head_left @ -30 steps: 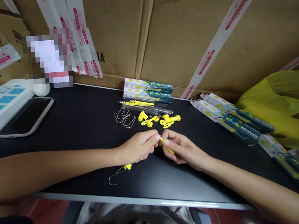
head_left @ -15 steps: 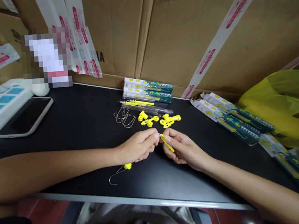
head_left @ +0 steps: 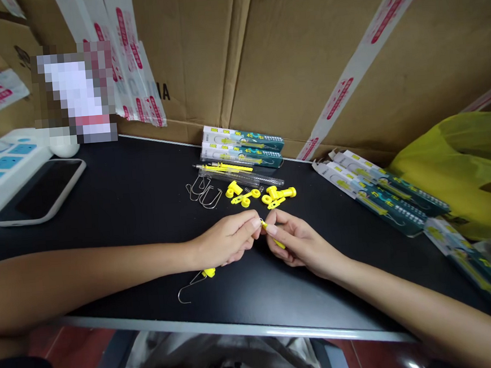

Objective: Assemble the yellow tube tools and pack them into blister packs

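My left hand (head_left: pixel 237 238) is closed in a pinch; from its fingertips pokes the small wire loop of a metal spring (head_left: pixel 261 221), the rest hidden in the fingers. Thumb and fingers of my right hand (head_left: pixel 294 239) grip a slim yellow plastic strip (head_left: pixel 280 244), whose upper end meets the wire loop. Below my left wrist lies a metal hook (head_left: pixel 186 295) with a yellow plastic cap (head_left: pixel 210 272), partly covered by the hand. Just beyond both hands are loose yellow plastic parts (head_left: pixel 245 197) and bent wire hooks (head_left: pixel 210 198).
Behind the parts lie clear plastic tubes (head_left: pixel 262 178) and two printed boxes (head_left: pixel 242 147) by a cardboard wall. More boxes (head_left: pixel 378 196) and a yellow bag (head_left: pixel 452 162) occupy the right. A phone (head_left: pixel 40 191) and a white power strip (head_left: pixel 8 168) are at left.
The yellow strip has turned slightly in my right fingers, and less of it shows. Its upper end sits closer to the wire loop. Both hands stay in about the same place.
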A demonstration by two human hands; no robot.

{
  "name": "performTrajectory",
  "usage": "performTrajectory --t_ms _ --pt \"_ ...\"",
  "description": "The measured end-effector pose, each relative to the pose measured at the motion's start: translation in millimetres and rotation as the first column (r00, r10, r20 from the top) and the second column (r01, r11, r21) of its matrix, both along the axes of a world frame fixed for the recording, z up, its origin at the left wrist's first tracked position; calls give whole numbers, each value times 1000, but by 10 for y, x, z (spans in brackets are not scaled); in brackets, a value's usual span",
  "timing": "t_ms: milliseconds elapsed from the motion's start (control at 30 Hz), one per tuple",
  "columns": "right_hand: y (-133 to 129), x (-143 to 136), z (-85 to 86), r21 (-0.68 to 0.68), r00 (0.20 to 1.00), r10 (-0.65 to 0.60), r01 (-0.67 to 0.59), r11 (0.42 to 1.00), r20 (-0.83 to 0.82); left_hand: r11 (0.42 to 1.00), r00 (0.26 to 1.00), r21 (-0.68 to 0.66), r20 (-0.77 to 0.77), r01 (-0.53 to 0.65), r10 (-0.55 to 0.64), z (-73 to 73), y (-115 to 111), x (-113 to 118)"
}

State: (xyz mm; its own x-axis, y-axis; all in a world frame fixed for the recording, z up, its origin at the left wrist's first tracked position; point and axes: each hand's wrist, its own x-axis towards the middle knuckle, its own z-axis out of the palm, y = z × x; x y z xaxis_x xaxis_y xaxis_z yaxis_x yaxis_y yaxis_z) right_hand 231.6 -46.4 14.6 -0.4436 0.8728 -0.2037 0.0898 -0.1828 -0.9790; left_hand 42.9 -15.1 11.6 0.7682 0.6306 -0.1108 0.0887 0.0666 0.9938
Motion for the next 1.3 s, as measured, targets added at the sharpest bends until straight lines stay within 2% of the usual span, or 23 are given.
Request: performTrajectory --t_ms 567,667,767,867,1000,1167,1300 --pt "10 8 -20 1 1000 11 -11 1000 -26 999 999 37 -40 -4 5 21 9 8" --pt "7 3 -26 47 1000 1 -1 999 3 999 999 53 -47 -1 4 -2 22 6" --pt "-7 -3 -35 159 999 -20 14 987 38 998 999 57 -49 2 0 -28 36 7" --pt "-28 4 -56 312 991 -53 12 950 122 999 999 49 -42 13 -11 -50 45 12" --pt "-46 36 -96 503 942 -132 -45 863 309 999 999 31 -42 14 -13 -66 46 19" --pt "-38 72 -106 598 894 -170 -127 792 415 999 998 27 -57 24 -23 -70 49 17" --pt "-21 103 -82 675 846 -215 -210 708 488 998 994 11 -100 54 -53 -58 52 -3"
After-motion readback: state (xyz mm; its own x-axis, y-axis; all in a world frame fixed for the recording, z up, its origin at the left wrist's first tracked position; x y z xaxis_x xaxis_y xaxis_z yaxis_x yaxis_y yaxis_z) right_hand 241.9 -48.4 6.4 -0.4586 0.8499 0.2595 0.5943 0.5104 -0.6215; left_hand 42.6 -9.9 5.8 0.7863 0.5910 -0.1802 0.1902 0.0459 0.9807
